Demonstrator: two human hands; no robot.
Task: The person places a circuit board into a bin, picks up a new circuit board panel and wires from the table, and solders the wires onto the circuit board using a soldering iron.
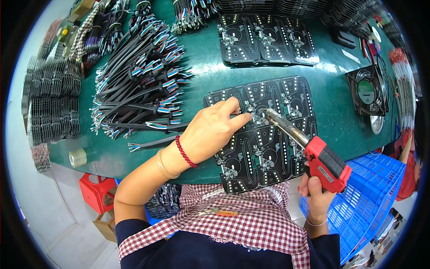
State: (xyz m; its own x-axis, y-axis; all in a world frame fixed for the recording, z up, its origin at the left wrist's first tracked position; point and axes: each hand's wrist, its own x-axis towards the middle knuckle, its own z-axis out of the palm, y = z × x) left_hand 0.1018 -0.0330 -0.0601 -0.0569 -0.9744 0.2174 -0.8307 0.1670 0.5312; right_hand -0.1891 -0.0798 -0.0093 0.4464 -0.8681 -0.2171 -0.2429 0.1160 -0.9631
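Gripping the red soldering gun (326,167) by its handle, the right hand (316,197) is closed about it just past the near right corner of the black circuit panel (264,139), the metal barrel slanting up and left so the tip meets the panel near its middle; the left hand (210,132) lies half-open on the panel's left part, fingertips pressing down beside the tip, holding nothing; the panel looks thin, light and stiff, likely brittle along its scored joins, so I judge it best held flat or by its edges, clear of the small parts; left of the panel lie black cables (139,85) with coloured wire ends on the green desk (201,62); beyond it a second panel stack (266,40); right of it a small fan (367,89).
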